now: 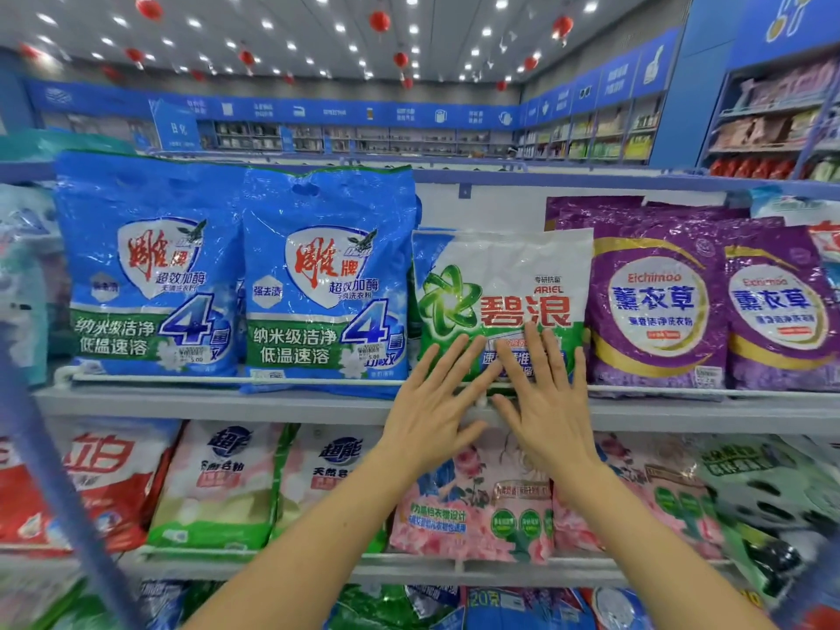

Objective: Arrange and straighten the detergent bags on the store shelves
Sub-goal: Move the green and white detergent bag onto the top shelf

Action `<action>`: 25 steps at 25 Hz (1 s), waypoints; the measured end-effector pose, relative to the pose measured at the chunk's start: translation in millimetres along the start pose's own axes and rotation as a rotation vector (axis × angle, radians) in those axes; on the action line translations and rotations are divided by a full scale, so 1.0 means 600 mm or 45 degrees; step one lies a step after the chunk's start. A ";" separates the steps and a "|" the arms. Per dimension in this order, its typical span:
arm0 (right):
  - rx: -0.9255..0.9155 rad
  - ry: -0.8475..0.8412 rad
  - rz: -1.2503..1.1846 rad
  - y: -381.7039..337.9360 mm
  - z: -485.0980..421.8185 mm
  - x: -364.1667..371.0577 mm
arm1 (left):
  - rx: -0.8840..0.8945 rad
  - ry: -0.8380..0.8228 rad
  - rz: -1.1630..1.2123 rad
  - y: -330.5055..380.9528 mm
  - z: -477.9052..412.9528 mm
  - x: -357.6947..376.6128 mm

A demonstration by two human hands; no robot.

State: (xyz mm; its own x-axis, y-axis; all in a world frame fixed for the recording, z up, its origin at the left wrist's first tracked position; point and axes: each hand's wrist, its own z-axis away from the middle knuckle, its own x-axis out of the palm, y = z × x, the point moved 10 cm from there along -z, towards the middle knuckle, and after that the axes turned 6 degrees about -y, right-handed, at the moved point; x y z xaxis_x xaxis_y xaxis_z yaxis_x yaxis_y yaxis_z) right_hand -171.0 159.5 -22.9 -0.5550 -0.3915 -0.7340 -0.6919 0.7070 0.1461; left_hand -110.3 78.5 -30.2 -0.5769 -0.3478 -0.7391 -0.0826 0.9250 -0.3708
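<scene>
Two bare forearms reach up from the bottom edge, and both hands are flat against one bag. The left hand (436,411) and the right hand (545,402) have their fingers straight and spread. They grip nothing; the fingertips only press on the lower front of the white and green detergent bag (504,275). This bag stands on the upper shelf (227,404), between the two blue bags (327,284) on its left and the purple bags (659,306) on its right. It touches both neighbours. Its top edge looks a little slanted and it is shorter than the others, so the white back wall shows above it.

I judge that the upper row is almost finished. The blue and the purple bags stand upright and face forward, though the bottom of the nearer blue bag hangs over the front rail. The white and green bag seems to need only a last push to sit straight. On the lower shelf the pink bags (472,507) lean and look wrinkled, so this row probably remains to do.
</scene>
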 end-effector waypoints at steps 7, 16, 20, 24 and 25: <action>0.109 -0.084 -0.173 -0.021 -0.002 -0.044 | 0.008 -0.010 0.390 -0.031 0.024 -0.059; -0.038 -0.121 -0.890 -0.232 -0.021 -0.120 | -0.872 0.035 0.877 -0.318 0.376 -0.155; -0.060 -0.254 -1.307 -0.386 -0.019 -0.124 | -1.311 0.230 0.891 -0.454 0.624 -0.244; -0.023 -0.393 -1.546 -0.543 0.001 -0.101 | -1.527 0.296 0.917 -0.545 0.829 -0.304; -0.009 -0.417 -1.615 -0.592 0.007 -0.096 | -1.564 0.302 0.910 -0.565 0.881 -0.320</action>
State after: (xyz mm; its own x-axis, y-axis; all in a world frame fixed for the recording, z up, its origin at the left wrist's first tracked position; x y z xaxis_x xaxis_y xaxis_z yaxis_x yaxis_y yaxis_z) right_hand 108.4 -66.6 -35.1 0.6168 -0.6170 -0.4887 -0.6498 -0.0487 -0.7586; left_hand 458.0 -249.3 -59.8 -0.9019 0.1582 -0.4019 -0.2877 0.4740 0.8322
